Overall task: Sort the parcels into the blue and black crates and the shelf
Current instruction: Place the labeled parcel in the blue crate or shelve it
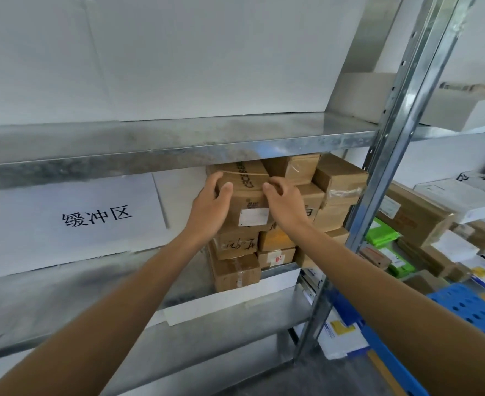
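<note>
Parcel (247,195) of brown cardboard sits on top of a stack of boxes (235,270) on the metal shelf (64,298), tilted slightly, its top edge just under the upper shelf board (150,150) with only a thin gap between them. The left hand (211,201) grips its upper left corner, fingers (217,178) curled over the edge and thumb lying on the front face. The right hand (284,204) holds the upper right edge, its bent fingers (272,185) pinching the cardboard where it meets the neighbouring boxes (338,178). Those boxes are packed tight from the parcel to the upright post (390,155), so there is no spare room on that side. To the left of the stack the shelf shows bare metal. A white label (254,217) is stuck low on the parcel's front, its print too small to read, and black block letters run up the face, partly cut off by the board above. The box below (238,244) carries black handwriting that cannot be made out. A white paper sign (97,218) against the back wall reads 缓冲区. Beyond the post, at lower right, stands a blue crate (470,307), with more cartons and green packets (381,232) behind it.
</note>
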